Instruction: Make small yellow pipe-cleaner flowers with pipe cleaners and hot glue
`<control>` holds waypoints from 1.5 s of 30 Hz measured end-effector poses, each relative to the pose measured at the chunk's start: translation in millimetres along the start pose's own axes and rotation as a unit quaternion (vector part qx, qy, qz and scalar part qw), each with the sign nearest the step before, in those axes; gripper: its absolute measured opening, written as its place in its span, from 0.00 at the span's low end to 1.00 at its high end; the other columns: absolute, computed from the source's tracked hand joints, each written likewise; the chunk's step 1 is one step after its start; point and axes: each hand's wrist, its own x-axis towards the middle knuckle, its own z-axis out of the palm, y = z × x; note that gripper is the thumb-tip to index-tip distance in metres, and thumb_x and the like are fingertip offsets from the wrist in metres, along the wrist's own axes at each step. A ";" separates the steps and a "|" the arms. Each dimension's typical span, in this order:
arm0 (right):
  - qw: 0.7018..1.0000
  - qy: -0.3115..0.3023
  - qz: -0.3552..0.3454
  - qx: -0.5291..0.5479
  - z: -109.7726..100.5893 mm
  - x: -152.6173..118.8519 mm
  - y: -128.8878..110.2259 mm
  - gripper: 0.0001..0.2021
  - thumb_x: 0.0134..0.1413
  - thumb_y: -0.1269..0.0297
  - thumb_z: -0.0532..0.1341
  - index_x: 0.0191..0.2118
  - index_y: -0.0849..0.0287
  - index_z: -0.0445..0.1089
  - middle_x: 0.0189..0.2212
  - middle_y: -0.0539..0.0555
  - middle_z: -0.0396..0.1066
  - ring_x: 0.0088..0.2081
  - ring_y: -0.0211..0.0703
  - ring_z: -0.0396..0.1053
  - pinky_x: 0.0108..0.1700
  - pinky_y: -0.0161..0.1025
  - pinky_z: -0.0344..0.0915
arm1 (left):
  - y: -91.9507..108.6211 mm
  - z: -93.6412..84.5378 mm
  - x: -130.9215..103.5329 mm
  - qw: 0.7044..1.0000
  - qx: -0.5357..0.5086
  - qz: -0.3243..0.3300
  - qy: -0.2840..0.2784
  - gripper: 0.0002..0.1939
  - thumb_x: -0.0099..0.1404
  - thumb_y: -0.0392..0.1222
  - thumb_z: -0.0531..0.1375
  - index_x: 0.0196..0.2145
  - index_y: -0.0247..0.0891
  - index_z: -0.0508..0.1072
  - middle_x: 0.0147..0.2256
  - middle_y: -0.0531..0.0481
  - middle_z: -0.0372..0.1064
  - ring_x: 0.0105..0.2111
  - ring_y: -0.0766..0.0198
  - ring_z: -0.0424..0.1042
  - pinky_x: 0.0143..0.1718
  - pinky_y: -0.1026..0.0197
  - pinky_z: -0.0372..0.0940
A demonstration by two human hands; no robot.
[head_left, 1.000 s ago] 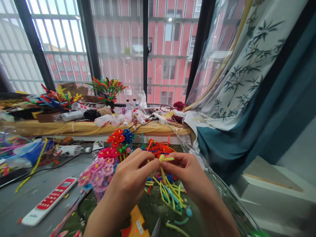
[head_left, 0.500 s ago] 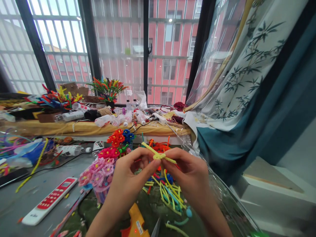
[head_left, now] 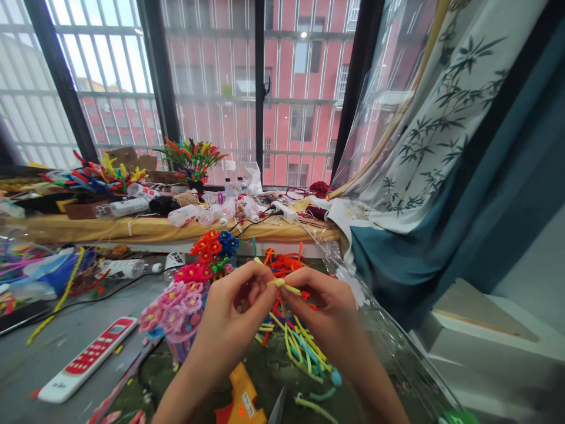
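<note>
Remote [head_left: 88,360] lies on the grey table [head_left: 103,312] at the left, and pink fuzzy flowers [head_left: 182,303] stand just left of your left hand [head_left: 236,306], which pinches a small yellow fuzzy wire [head_left: 279,283] between thumb and fingers. You hold that wire up between both hands; loose yellow strips [head_left: 296,347] show below it, and your right hand [head_left: 329,303] grips its other side with thumb and fingertips.

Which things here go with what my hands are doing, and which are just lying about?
Likely in the job:
yellow fuzzy piece, pinched by left hand and right hand
loose yellow strips

Probably just lying about:
remote
clear bottle
white power strip
</note>
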 end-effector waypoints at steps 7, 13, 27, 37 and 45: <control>0.998 0.013 0.057 0.033 4.1 0.7 0.4 0.03 0.54 0.68 0.64 0.33 0.58 0.76 0.30 0.52 0.79 0.32 0.42 0.73 0.36 0.37 0.68 | -5.9 -4.3 -0.6 0.977 0.162 0.138 0.024 0.08 0.66 0.34 0.57 0.29 0.37 0.71 0.23 0.55 0.63 0.23 0.69 0.62 0.24 0.66 0.55; 0.986 0.039 0.122 0.103 10.2 2.5 -0.4 0.04 0.48 0.65 0.67 0.28 0.59 0.75 0.24 0.50 0.75 0.25 0.39 0.70 0.29 0.35 0.65 | -10.1 -5.3 1.7 0.912 0.234 0.330 0.070 0.11 0.65 0.27 0.53 0.31 0.37 0.73 0.27 0.48 0.73 0.27 0.64 0.67 0.28 0.62 0.63; 0.992 0.078 0.088 0.050 4.1 1.6 -10.0 0.04 0.49 0.65 0.67 0.27 0.59 0.75 0.24 0.51 0.76 0.25 0.40 0.71 0.30 0.36 0.68 | -8.4 -3.7 -5.4 0.834 0.355 0.399 0.134 0.08 0.67 0.30 0.56 0.39 0.38 0.75 0.33 0.48 0.77 0.31 0.63 0.73 0.34 0.62 0.67; 0.950 0.123 -0.200 -0.207 8.5 -4.0 12.7 0.07 0.62 0.70 0.59 0.40 0.55 0.74 0.34 0.55 0.79 0.37 0.45 0.77 0.42 0.38 0.72 | -7.4 1.7 2.1 0.995 -0.075 -0.060 0.017 0.14 0.62 0.51 0.62 0.29 0.36 0.71 0.21 0.58 0.60 0.19 0.71 0.55 0.19 0.69 0.51; 0.957 0.079 -0.191 -0.205 4.8 -1.2 10.7 0.05 0.61 0.70 0.59 0.37 0.55 0.72 0.32 0.54 0.78 0.35 0.44 0.76 0.38 0.37 0.70 | -10.0 4.2 5.1 0.999 -0.038 -0.003 -0.017 0.09 0.64 0.42 0.60 0.30 0.35 0.72 0.24 0.54 0.65 0.24 0.68 0.61 0.24 0.67 0.58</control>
